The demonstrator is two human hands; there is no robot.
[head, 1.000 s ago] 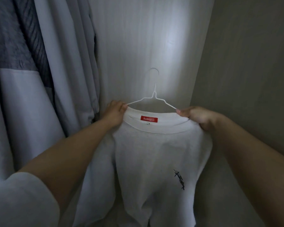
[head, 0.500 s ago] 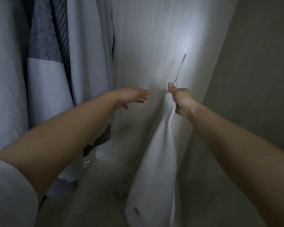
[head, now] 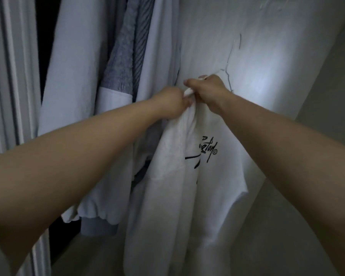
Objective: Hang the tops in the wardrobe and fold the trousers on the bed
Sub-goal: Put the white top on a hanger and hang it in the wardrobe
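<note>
Together both hands [head: 189, 96] grip the white top [head: 187, 176], black script print partly folded

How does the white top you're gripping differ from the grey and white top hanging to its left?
The white top carries black script lettering; the grey and white top shows none. The white top is one colour; the other is ribbed grey above a white lower panel. The left hand and right hand grip the white top at its upper edge; nothing touches the grey and white top. Both hang lengthwise inside the wardrobe.
</note>
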